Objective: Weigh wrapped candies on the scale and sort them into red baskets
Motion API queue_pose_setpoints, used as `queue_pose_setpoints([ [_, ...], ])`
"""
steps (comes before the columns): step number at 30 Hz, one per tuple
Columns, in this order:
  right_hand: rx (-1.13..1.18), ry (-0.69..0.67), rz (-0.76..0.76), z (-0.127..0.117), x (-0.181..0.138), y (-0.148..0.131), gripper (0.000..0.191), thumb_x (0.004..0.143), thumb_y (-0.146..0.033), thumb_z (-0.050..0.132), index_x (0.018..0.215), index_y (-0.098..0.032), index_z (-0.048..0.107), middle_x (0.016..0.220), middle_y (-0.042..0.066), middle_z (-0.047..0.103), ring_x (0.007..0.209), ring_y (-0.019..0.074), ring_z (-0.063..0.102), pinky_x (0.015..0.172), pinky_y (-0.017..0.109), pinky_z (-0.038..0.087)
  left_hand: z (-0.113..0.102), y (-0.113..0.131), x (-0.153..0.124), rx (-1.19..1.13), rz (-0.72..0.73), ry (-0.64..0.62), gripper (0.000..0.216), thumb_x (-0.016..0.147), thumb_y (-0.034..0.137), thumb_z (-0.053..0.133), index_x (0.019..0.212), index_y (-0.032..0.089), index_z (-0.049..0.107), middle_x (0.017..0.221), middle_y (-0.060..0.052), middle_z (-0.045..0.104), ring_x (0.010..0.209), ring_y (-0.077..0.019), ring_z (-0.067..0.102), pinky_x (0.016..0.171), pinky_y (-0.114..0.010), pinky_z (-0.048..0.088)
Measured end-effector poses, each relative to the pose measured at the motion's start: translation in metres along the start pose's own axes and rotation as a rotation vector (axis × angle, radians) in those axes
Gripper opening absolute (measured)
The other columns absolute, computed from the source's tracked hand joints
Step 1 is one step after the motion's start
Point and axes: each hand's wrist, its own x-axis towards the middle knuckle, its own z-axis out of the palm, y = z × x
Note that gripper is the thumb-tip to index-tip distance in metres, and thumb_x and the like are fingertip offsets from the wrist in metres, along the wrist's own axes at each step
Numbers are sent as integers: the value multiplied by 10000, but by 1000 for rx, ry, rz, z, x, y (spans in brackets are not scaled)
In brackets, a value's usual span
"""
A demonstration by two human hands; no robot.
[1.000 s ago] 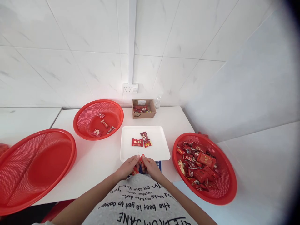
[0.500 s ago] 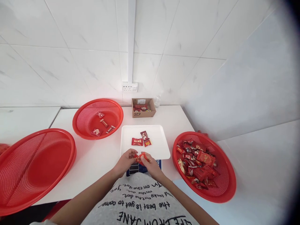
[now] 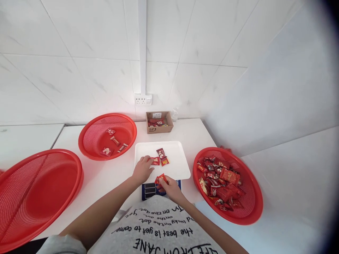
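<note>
A white tray (image 3: pixel 174 169) rests on a small scale (image 3: pixel 148 189) in front of me. Three red candy packets (image 3: pixel 162 157) lie on it. My left hand (image 3: pixel 143 169) reaches over the tray's left part, fingertips touching the leftmost packet; whether it grips the packet I cannot make out. My right hand (image 3: pixel 169 187) stays near the tray's front edge, closed on a few red candy packets (image 3: pixel 161 179).
A red basket (image 3: pixel 254 211) full of red candy packets sits at the right. Another red basket (image 3: pixel 106 120) at the back left holds a few packets. A large red basket (image 3: pixel 39 197) stands at the near left. A small cardboard box (image 3: pixel 159 123) and wall socket (image 3: pixel 143 100) are behind.
My hands were together over the scale holding packets. My left hand has let go and moved forward onto the tray to the leftmost packet. My right hand still holds its packets.
</note>
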Motion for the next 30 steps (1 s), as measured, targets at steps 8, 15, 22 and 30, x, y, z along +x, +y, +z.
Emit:
queue_pose_setpoints([
  [8, -7, 25, -7, -1, -4, 4, 474, 691, -637, 498, 770, -175, 561, 803, 53, 617, 682, 157, 585, 597, 279, 484, 3, -2, 27, 157, 10, -68, 347, 794, 195, 512, 1139, 228, 509, 1120, -81, 504, 1043, -241, 443, 870, -362, 374],
  [15, 16, 48, -22, -1, -2, 9, 519, 666, -673, 498, 783, -173, 573, 812, 61, 626, 679, 162, 587, 580, 282, 480, -5, -10, 30, -65, -101, -37, 230, 846, 188, 387, 1004, 188, 554, 1042, -96, 562, 1037, -228, 479, 866, -350, 366],
  [22, 21, 58, -3, -1, -1, 9, 507, 671, -654, 507, 804, -170, 576, 756, 48, 603, 669, 162, 568, 583, 288, 466, 3, -19, 26, -302, -261, -32, 393, 834, 227, 423, 1224, 197, 378, 986, -60, 612, 746, -141, 598, 668, -250, 432],
  [30, 8, 54, -5, -2, -2, 9, 473, 690, -630, 501, 793, -173, 568, 778, 50, 609, 677, 163, 575, 576, 282, 459, -1, -8, 18, 29, -145, 59, 464, 828, 300, 461, 1284, 274, 375, 1282, -88, 420, 1052, -237, 519, 813, -337, 424],
])
